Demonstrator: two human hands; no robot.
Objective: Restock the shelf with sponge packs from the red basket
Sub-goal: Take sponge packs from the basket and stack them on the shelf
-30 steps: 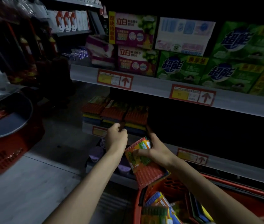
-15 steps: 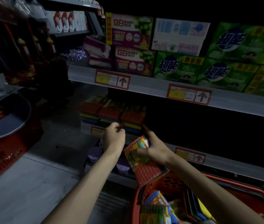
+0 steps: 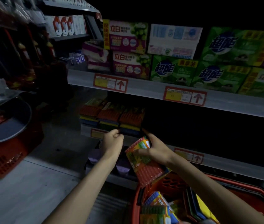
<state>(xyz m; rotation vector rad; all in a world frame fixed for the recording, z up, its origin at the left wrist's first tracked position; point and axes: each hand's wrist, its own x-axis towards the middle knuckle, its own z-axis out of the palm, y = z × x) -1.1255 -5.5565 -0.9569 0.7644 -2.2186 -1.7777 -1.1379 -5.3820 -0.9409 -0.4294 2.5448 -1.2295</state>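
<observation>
My right hand [image 3: 156, 148] grips a sponge pack [image 3: 144, 164] with a red ribbed sponge and a green and yellow label, tilted above the red basket [image 3: 165, 183] at the lower right. More sponge packs [image 3: 157, 206] lie inside that basket. My left hand [image 3: 112, 140] is curled into a fist in front of the shelf edge, just below the stacked sponge packs [image 3: 111, 115] on the middle shelf [image 3: 224, 164]. I cannot tell whether the left hand pinches anything.
The upper shelf [image 3: 144, 89] carries green and purple detergent boxes [image 3: 173, 70]. A second red basket [image 3: 7, 157] with a dark pan stands at the left on the grey floor. Purple containers [image 3: 123, 165] sit on the bottom shelf. The middle shelf's right part is dark.
Both hands have held nearly the same pose; the view has drifted slightly, and the right hand with its pack sits a touch lower and closer to the shelf edge.
</observation>
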